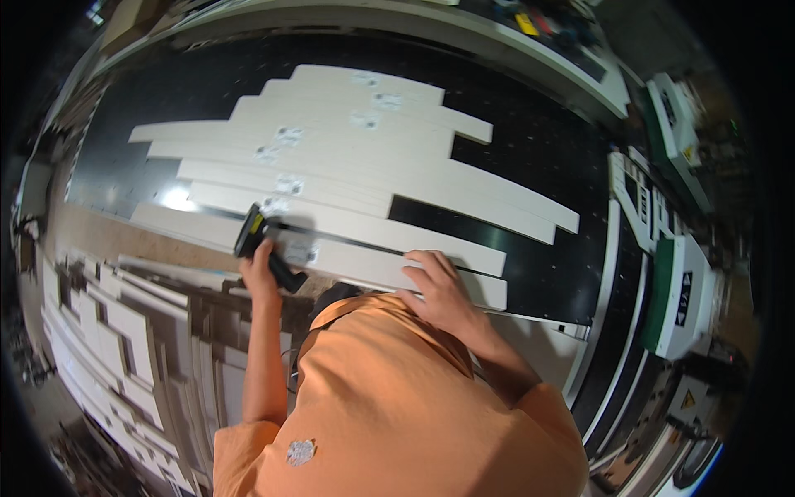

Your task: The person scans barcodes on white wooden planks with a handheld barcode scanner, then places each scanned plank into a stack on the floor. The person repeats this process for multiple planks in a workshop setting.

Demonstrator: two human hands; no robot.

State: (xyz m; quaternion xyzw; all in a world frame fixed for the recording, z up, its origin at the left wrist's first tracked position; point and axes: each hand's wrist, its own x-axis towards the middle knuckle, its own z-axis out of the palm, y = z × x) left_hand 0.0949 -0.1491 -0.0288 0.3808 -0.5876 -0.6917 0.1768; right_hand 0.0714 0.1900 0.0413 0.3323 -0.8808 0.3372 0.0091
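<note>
My left hand point(260, 269) is closed round the handle of a black handheld barcode scanner point(250, 232) with a yellow mark on its head. The scanner is over the near edge of the table, beside a printed label point(301, 252) on the nearest white board point(364, 264). On that same board, farther right, rests my right hand point(439, 286), its fingers apart and lying across the top. Beyond a narrow dark gap lie several more long white boards point(331, 170), side by side with staggered ends, some bearing labels.
The boards lie on a shiny black table point(530, 157). Many panels point(124, 323) stand on edge at the lower left. To the right are a rail point(617, 273) and green-and-white machine housings point(681, 294). A ledge point(571, 62) with small items runs along the far side.
</note>
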